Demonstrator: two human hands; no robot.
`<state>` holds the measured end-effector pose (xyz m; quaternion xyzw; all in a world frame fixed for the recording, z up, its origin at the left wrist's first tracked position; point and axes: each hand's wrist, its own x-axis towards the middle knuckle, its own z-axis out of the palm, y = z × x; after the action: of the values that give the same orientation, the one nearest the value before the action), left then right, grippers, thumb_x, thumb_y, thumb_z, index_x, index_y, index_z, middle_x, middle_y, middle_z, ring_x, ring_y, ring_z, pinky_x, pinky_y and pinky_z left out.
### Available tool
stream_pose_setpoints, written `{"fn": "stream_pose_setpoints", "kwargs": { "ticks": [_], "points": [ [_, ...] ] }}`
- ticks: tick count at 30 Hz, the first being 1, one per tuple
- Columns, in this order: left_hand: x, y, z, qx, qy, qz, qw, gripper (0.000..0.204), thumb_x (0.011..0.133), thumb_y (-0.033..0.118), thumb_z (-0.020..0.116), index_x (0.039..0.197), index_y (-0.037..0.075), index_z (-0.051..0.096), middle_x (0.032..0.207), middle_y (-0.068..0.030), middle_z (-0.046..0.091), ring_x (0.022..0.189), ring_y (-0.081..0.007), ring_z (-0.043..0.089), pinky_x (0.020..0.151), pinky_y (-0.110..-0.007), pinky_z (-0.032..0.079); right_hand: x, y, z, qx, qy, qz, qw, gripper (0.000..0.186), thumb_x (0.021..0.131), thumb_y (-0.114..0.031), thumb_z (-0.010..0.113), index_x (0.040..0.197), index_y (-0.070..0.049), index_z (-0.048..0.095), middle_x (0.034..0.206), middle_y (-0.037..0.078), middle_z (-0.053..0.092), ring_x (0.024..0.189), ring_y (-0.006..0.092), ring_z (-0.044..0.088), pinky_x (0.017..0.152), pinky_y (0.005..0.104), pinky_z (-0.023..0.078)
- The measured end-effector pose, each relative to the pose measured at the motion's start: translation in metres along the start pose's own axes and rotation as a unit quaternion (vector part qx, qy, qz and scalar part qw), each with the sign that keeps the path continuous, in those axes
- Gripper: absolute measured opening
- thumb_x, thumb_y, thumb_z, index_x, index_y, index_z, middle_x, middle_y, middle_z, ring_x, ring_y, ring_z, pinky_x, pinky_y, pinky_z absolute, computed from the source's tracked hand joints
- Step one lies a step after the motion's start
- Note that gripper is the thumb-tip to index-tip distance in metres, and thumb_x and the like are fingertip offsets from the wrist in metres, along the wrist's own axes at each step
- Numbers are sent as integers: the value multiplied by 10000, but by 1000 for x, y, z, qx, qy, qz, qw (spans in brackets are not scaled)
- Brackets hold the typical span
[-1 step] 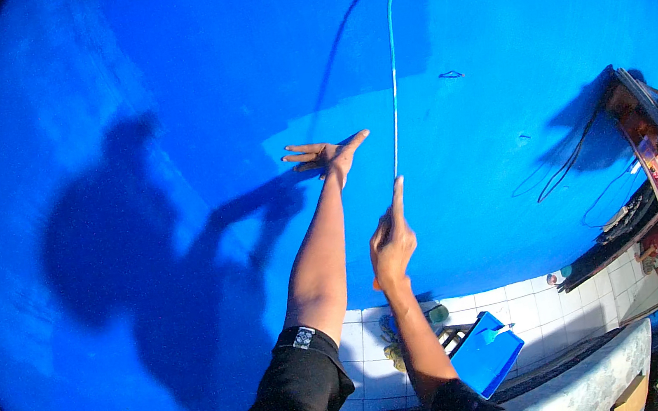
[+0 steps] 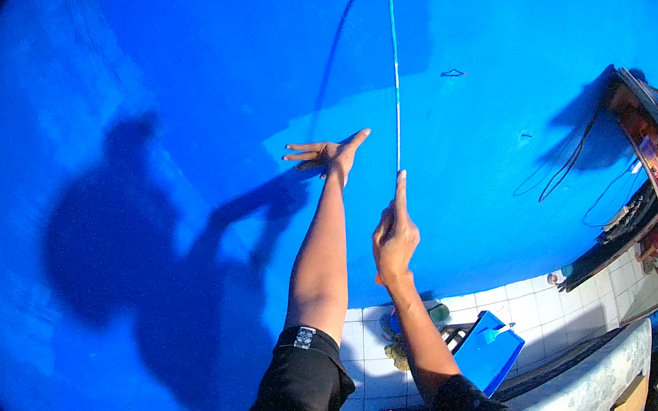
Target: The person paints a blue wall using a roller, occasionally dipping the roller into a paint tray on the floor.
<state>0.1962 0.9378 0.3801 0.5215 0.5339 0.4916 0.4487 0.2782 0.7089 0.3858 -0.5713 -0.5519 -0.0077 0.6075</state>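
Right hand [image 2: 393,234] grips pole [image 2: 393,56].

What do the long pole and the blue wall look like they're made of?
Pole: thin, straight, pale with blue smears, probably metal or fibreglass; too small to tell. The right hand grips its lower end.
Wall: likely plaster or masonry under blue paint, mostly matte; a brighter patch beside the left hand may be fresher paint.
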Motion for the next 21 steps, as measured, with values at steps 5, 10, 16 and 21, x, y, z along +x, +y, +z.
{"fn": "stream_pose_setpoints", "kwargs": {
  "ticks": [5, 10, 16, 21],
  "points": [
    [-5, -3, -2, -3, -15, -3, 1000, 1573, 475, 623, 855, 1385, -36, -245, 1456, -323, -235, 1371, -502, -137, 1087, -646, 79, -67, 49, -27, -64, -65, 45, 995, 878, 672, 128, 552, 1481, -103, 304, 647, 112, 565, 465, 209, 513, 446, 371, 424],
    [-2, -1, -11, 9, -51, -8, 999, 1616, 451, 626, 863, 1377, -33, -286, 1453, -322, -261, 1368, -510, -147, 1095, -634, 88, -166, 79, -57, -45, -128, 119, 984, 864, 658, 132, 537, 1467, -90, 330, 993, 226, 665, 539, 289, 590, 512, 376, 473],
    [17, -19, -1, 116, 180, 1, 977, 1647, 428, 663, 852, 1379, -73, -274, 1458, -363, -213, 1367, -540, -102, 1129, -571, 142, -125, 52, -24, -14, -67, 74, 995, 794, 738, 148, 476, 1478, -82, 304, 597, 78, 518, 490, 150, 496, 488, 303, 424],
    [17, -10, -2, 82, 19, 2, 996, 1601, 480, 585, 876, 1377, -21, -305, 1414, -318, -353, 1346, -501, -234, 1096, -639, 123, -96, 61, -31, 52, -55, 56, 996, 698, 780, 75, 524, 1446, -58, 361, 664, 115, 601, 499, 236, 573, 487, 351, 457]
  ]
}}
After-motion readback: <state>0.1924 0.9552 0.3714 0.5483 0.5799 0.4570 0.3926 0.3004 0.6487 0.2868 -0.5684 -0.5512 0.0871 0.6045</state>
